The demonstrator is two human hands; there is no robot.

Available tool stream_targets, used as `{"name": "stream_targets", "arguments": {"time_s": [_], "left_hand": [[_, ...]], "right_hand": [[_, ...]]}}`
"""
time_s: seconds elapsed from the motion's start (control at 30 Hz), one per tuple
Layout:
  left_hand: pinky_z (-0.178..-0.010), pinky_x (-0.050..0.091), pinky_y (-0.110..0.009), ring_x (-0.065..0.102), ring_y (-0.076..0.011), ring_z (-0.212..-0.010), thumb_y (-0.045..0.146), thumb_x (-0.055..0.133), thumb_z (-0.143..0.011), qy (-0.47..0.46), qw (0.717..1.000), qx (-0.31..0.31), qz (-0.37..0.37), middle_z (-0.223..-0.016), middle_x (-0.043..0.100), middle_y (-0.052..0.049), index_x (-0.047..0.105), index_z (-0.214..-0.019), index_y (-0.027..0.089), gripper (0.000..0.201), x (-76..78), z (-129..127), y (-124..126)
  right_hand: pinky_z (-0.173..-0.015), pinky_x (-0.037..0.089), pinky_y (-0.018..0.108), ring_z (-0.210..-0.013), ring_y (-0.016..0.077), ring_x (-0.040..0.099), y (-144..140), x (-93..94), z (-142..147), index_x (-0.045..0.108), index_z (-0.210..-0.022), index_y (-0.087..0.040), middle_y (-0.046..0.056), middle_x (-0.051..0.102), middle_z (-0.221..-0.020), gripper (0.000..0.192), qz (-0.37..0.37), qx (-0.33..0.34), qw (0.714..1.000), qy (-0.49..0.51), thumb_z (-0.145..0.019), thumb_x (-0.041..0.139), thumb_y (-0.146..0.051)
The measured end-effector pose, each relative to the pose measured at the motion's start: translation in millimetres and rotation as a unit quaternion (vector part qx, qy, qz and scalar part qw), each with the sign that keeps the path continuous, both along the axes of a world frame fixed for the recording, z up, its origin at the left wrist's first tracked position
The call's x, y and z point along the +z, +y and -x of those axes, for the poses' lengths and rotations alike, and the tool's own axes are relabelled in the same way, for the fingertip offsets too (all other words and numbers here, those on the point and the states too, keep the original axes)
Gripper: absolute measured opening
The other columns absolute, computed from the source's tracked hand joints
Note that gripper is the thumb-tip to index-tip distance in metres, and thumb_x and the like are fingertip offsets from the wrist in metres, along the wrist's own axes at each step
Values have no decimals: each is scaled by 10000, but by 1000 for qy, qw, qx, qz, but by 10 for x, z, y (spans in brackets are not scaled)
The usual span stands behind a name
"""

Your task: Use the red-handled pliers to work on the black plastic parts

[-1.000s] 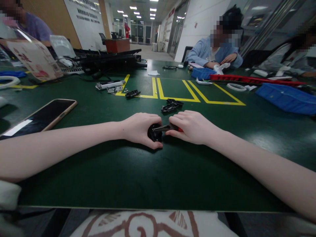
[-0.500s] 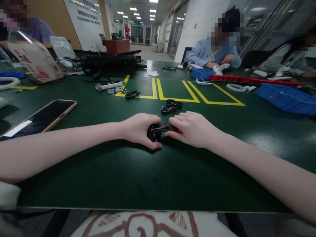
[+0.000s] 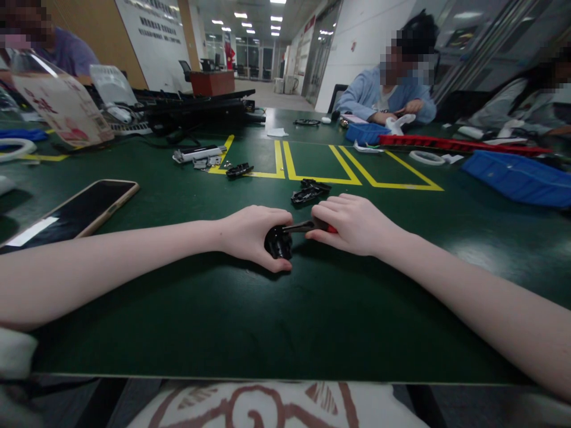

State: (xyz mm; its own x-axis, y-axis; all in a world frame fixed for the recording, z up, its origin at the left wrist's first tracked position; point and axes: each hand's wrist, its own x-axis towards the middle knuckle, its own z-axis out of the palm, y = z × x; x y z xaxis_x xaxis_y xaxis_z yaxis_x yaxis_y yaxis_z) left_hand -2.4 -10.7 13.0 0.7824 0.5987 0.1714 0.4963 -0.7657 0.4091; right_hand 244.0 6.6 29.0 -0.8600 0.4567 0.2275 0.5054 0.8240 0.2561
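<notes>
My left hand (image 3: 254, 236) curls around a small black plastic part (image 3: 279, 242), thumb on the near side and fingers on the far side, low over the green table (image 3: 250, 333). In my right hand (image 3: 350, 223) is a pair of pliers (image 3: 303, 226) with dark metal jaws and a bit of red handle showing. The jaw tips reach the upper edge of the black part; whether they grip anything there is too small to tell. Just beyond my hands lie more black plastic pieces (image 3: 310, 191), and another black piece (image 3: 239, 171) sits farther left.
A phone (image 3: 96, 205) lies to the left. White and metal parts (image 3: 200, 156) rest near yellow tape marks (image 3: 323, 179). At the right are a blue bin (image 3: 520, 178) and a tape roll (image 3: 427, 157). Across the table sits a person in blue (image 3: 363, 98); others sit at both sides.
My right hand has moved slightly up and to the right, drawing the plier tips from the black part's middle to its upper edge. The left hand stays nearly still.
</notes>
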Motion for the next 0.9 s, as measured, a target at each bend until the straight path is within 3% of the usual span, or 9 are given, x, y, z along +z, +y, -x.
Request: {"name": "stream_targets", "arguments": {"time_s": [0.13, 0.7, 0.9], "left_hand": [[-665, 406, -256, 587, -176, -783, 572, 730, -715, 3, 1000, 2, -2, -897, 630, -17, 580, -986, 172, 506, -4, -3, 7], [-631, 391, -251, 560, -160, -740, 567, 723, -724, -10, 1000, -6, -3, -865, 626, -13, 591, -957, 160, 487, -18, 1, 13], [-656, 411, -248, 580, -164, -771, 546, 729, -727, -14, 1000, -5, -2, -888, 636, -17, 593, -979, 165, 477, -18, -6, 10]], "right_hand": [[-658, 348, 314, -688, 202, 539, -31, -33, 34, 604, -869, -160, 83, 646, -793, 419, -10, 24, 1000, 14, -985, 438, -526], [-668, 338, 315, -720, 206, 541, -111, -85, 188, 604, -889, -155, 88, 645, -819, 418, 37, 1, 999, 24, -995, 434, -521], [-659, 338, 314, -704, 209, 528, -129, -75, 206, 604, -894, -155, 79, 626, -775, 410, 40, 1, 999, 3, -1042, 331, -424]]}}
